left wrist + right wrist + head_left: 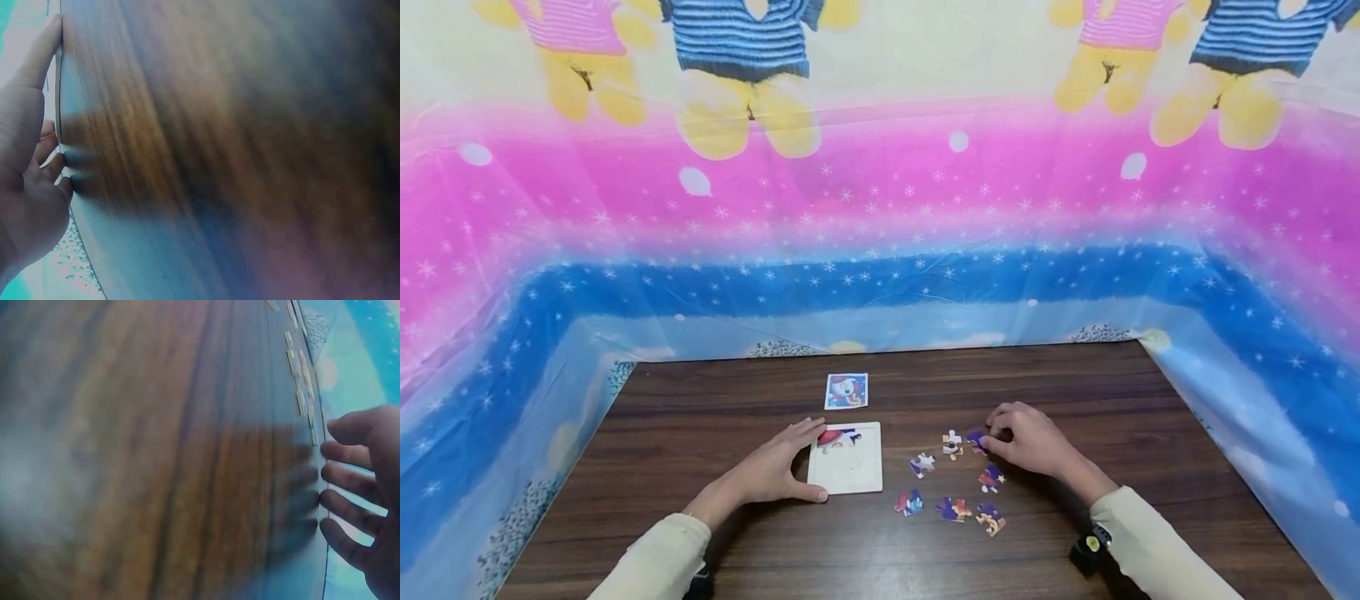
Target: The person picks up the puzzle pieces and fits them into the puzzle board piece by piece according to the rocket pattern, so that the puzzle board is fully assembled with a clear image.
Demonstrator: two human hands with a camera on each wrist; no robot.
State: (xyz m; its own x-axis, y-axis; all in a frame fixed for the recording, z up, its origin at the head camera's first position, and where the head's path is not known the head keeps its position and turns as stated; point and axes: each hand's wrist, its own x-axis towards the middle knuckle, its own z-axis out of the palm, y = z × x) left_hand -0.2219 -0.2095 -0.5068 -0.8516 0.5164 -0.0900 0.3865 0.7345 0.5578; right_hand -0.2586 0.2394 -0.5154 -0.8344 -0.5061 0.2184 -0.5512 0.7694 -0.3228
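Standing by the counter [760,550]; clock face centred on the pale puzzle board [850,479], twelve away from the person. Nearest: three loose pieces [953,509] at about four o'clock. Board lies flat; a fitted section [832,437], partly red, sits towards its eleven, most of the recess bare. Left hand [767,467] at nine: grip wide, spread along the board's edge, steadying it, I judge. Three more loose pieces [952,447] towards three. Right hand [1033,442] beyond, also three: grip narrow, thumb at a purple piece [976,442]; whether it's pinched I can't tell. Step in hand looks like picking the next piece. Next move would call for a sure pinch, a lift towards nine, then turning it to suit its neighbours. Picture card [847,392] at twelve, likely the guide. Farthest, printed curtain [880,283].
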